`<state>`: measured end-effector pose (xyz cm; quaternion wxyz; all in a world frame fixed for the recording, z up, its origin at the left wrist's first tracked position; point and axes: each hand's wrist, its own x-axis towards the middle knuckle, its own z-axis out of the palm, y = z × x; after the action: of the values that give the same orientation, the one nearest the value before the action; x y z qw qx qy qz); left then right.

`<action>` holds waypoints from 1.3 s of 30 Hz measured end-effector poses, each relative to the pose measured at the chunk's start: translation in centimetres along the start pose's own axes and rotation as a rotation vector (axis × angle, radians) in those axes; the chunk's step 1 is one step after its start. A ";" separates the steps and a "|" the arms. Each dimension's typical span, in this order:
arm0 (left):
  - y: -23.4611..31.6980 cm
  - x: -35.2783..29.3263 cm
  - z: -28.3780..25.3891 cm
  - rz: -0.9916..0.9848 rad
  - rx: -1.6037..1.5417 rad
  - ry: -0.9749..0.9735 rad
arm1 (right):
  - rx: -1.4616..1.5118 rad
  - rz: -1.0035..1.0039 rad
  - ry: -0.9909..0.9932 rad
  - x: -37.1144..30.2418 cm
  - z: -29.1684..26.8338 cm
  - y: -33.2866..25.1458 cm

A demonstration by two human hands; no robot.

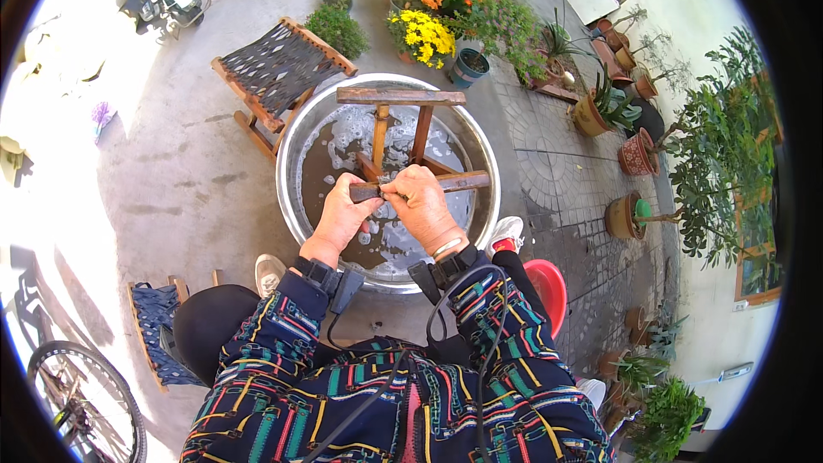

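Note:
A bare wooden folding stool frame [399,97] without a seat stands tilted in a large metal basin [287,176] of murky, soapy water [317,173]. My left hand [337,216] is closed around the left end of the frame's near bar, thumb on top. Close beside it, my right hand [422,206] is closed at the same bar, fingertips pinched together. A small dark greyish bit shows at those fingertips, too small to name. The frame's lower legs go down into the water. Both wrists wear black straps with cables.
A folding stool [279,69] with a dark woven seat stands left of the basin, another woven one [159,334] lower left. A red tub [546,291] sits by my right leg. Potted flowers [424,37] stand beyond the basin, more pots along the right wall. A bicycle wheel [86,403] is lower left.

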<state>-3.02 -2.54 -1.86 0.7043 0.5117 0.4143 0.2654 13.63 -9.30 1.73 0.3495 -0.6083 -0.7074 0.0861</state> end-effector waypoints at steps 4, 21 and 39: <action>0.0 0.4 -0.5 -0.024 -0.040 -0.029 | -0.119 0.201 0.076 -1.2 -4.1 2.2; 0.0 0.5 -0.1 -0.032 -0.031 -0.074 | -0.099 0.346 0.009 -0.2 -3.4 2.4; 0.3 0.4 -0.7 0.022 -0.067 -0.032 | -0.001 0.117 0.039 0.1 -1.1 1.3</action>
<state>-3.40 -1.77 -1.81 0.7248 0.4965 0.3879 0.2787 15.30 -9.23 1.87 0.3571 -0.6504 -0.6638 0.0943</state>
